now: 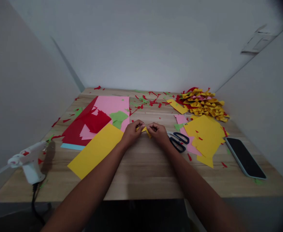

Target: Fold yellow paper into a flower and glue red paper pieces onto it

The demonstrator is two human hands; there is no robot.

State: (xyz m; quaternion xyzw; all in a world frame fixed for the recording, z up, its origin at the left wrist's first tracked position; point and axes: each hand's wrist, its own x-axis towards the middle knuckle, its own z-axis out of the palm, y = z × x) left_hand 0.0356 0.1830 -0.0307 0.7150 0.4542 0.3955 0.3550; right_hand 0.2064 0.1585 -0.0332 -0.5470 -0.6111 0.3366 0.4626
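A small piece of yellow paper (148, 132) is pinched between my two hands over the middle of the table. My left hand (133, 131) closes its fingertips on the paper's left part; my right hand (159, 132) grips the right part. Most of the piece is hidden behind the fingers. Close beside my right hand lie scissors (181, 138) with dark handles, their blades partly covered by the hand. To the left of my left hand a large yellow paper sheet (98, 149) lies slantwise, partly over red and pink sheets.
A white glue gun (31, 162) stands at the left edge, its cord hanging down. At the right lie a phone (246, 158) and yellow paper sheets (204, 135). A pile of folded yellow pieces (204, 104) sits at the back right. Red and green scraps (153, 102) litter the wooden table (151, 175).
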